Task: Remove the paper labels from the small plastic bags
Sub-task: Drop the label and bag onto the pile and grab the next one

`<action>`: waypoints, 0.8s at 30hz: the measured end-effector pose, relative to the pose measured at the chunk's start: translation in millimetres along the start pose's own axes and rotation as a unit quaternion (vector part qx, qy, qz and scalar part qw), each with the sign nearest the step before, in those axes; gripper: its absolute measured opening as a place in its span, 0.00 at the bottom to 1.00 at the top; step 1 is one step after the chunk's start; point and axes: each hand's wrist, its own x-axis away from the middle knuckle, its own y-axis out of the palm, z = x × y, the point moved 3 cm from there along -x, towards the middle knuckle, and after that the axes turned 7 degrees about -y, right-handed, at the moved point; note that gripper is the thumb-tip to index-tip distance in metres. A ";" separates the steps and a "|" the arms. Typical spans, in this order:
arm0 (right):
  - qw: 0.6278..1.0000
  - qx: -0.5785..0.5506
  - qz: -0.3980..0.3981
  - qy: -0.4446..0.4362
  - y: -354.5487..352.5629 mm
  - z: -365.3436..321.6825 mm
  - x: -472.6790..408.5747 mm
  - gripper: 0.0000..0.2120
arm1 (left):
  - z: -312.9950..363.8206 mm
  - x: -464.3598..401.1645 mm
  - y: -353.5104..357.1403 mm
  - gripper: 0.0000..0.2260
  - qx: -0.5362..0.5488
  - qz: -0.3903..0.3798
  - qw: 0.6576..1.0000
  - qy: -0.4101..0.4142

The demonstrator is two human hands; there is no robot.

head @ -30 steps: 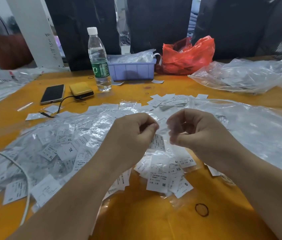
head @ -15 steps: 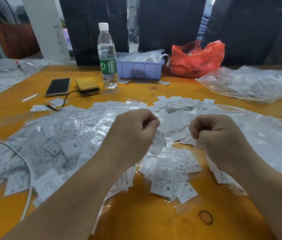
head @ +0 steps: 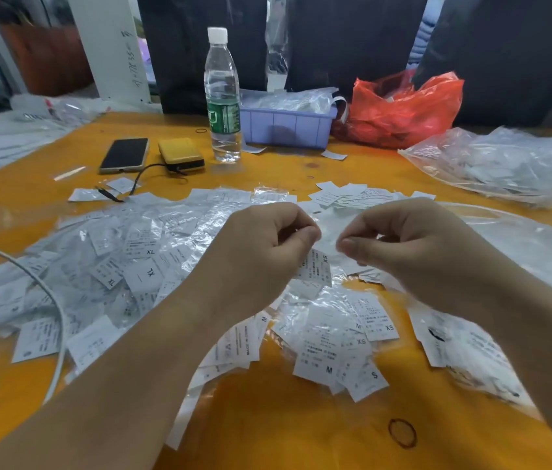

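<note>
Over the littered orange table (head: 268,418), the left hand (head: 261,252) is pinching an XS-labelled bag (head: 315,268); the right hand (head: 413,245) is pinching closed, contents unclear.

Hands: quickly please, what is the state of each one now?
Left hand: closed, pinching a small bag with an XS label.
Right hand: closed in a pinch; what it holds cannot be told.

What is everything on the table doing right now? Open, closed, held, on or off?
water bottle: upright, capped
phone: screen dark
purple bin: filled with plastic
red bag: open, crumpled
left hand: pinching XS label
right hand: pinched shut, contents unclear
</note>
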 end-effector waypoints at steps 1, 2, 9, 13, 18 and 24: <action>1.000 -0.022 0.006 -0.001 1.1 -0.1 -1.7 0.06 | -1.1 -1.3 -0.4 0.07 0.007 0.000 1.000 -0.008; 0.999 -0.049 0.011 0.000 3.7 1.4 -2.3 0.06 | -2.6 -2.1 -0.6 0.07 0.013 0.000 1.000 -0.015; 0.964 -0.255 0.042 0.057 9.7 18.9 0.1 0.10 | -7.3 -3.1 1.4 0.06 0.064 -0.037 0.996 -0.054; 0.937 -0.331 0.074 0.081 8.0 19.3 0.6 0.11 | -8.6 -2.7 3.2 0.05 0.105 -0.077 0.988 -0.084; 0.906 -0.399 0.098 0.101 6.3 23.1 1.0 0.10 | -10.9 -2.0 6.4 0.06 0.139 -0.107 0.978 -0.115; 0.896 -0.425 0.099 0.088 9.7 25.6 7.3 0.10 | -7.0 -0.1 13.3 0.05 0.226 -0.136 0.954 -0.142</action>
